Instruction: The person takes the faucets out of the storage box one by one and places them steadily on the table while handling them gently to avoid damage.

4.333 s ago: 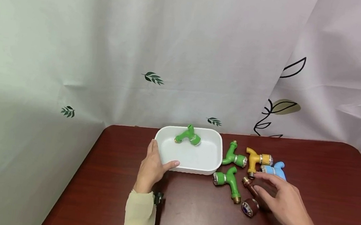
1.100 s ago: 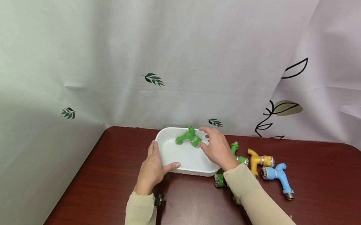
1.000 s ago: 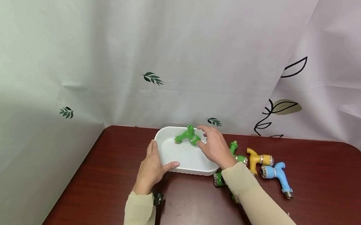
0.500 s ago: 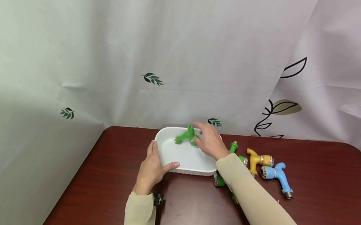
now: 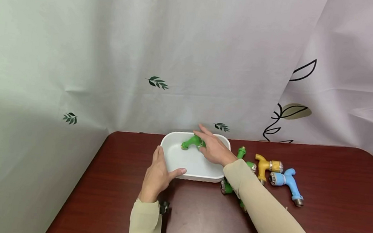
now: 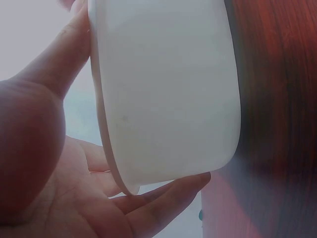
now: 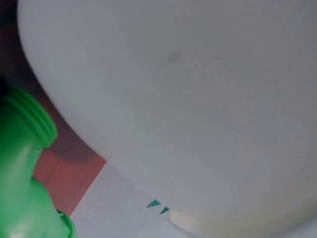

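In the head view, my left hand (image 5: 158,174) grips the near left corner of a white plastic tray (image 5: 197,177), thumb over the rim. The left wrist view shows fingers (image 6: 168,198) against the tray's outer wall (image 6: 168,99). A green tap (image 5: 188,142) lies inside near the back. Over its handle end is my right hand (image 5: 215,150), fingers mostly straight; they hide the spout and handle, and contact is unclear. Right of the tray lie two more green taps, a rear one (image 5: 241,152) and a front one (image 5: 226,187), partly behind my sleeve.
A yellow tap (image 5: 263,166) and a light blue tap (image 5: 288,184) lie farther right on the dark red-brown table (image 5: 343,178). The right wrist view shows the tray's wall (image 7: 173,109) beside a green tap (image 7: 20,168). A pale printed cloth (image 5: 192,56) hangs behind.
My right hand has gone from the brown tap on the right to the tray, then slightly left over the green tap there. The forearm now hides the brown tap's place. My left hand stays put.
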A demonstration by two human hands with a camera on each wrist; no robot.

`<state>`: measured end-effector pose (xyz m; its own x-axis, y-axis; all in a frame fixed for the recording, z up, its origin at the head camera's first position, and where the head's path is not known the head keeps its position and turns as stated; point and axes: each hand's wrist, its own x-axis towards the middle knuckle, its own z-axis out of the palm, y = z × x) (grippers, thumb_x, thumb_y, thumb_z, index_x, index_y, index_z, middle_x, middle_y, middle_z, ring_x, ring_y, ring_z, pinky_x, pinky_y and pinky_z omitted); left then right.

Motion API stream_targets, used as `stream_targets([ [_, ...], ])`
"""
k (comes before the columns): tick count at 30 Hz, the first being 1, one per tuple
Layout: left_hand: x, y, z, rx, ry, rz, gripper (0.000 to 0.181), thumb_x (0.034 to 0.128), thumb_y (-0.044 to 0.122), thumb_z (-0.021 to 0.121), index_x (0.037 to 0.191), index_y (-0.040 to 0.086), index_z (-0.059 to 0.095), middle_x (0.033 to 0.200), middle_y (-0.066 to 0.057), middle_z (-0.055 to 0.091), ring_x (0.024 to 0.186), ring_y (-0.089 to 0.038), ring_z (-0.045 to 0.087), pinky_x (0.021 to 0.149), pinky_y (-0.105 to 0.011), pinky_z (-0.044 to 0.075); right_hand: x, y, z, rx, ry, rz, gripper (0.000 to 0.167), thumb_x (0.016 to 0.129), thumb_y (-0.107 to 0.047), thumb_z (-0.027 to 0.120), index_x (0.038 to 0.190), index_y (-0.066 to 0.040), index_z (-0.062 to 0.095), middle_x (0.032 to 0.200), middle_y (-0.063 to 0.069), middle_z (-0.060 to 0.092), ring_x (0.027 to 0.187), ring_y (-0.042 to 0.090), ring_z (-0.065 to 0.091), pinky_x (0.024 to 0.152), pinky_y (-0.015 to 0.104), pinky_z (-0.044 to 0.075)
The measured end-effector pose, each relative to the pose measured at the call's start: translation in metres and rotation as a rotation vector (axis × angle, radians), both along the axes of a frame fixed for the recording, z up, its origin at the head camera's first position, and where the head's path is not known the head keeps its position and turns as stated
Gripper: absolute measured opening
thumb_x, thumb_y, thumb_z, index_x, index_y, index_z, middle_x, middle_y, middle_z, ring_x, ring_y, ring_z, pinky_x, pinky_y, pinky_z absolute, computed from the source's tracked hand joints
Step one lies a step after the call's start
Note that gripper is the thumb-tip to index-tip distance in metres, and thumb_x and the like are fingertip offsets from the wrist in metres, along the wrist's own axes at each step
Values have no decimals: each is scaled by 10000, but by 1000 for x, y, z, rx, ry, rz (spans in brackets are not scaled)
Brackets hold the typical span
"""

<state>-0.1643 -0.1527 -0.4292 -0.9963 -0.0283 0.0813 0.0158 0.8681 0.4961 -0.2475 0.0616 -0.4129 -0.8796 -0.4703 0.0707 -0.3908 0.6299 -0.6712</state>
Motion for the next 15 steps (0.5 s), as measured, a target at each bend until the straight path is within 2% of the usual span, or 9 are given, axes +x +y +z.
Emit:
stream_targets([
  [4,-1,1,-1,2,13,-4,1163,776,484,847,1532,-132,212,1585,-286,257,1047,-493,630,908,-548,506,1,0,3,-5,45,-15,529,974,-28,602,1485,-9,470,1636,143,263,1468,340,303,1138,482,330],
  [8,-1,1,-1,7,4,2,1168,775,485,848,1540,-119,203,1593,-275,250,1053,-485,629,917,-541,503,3,0,7,-4,66,-76,472,963,-27,627,1425,15,538,1571,156,393,1425,340,386,1124,465,357],
  [11,-1,0,-1,10,-7,6,1171,777,488,845,1545,-111,196,1599,-267,243,1047,-480,630,925,-536,499,5,0,9,-14,75,-128,401,948,-26,655,1346,9,620,1451,157,545,1280,312,555,1037,436,457],
  [15,0,0,0,18,-16,8,1167,782,488,841,1548,-108,193,1606,-259,234,1058,-474,627,935,-535,495,6,1,10,-65,21,-188,318,941,-44,686,1258,-20,695,1281,135,665,1001,235,678,802,356,549],
])
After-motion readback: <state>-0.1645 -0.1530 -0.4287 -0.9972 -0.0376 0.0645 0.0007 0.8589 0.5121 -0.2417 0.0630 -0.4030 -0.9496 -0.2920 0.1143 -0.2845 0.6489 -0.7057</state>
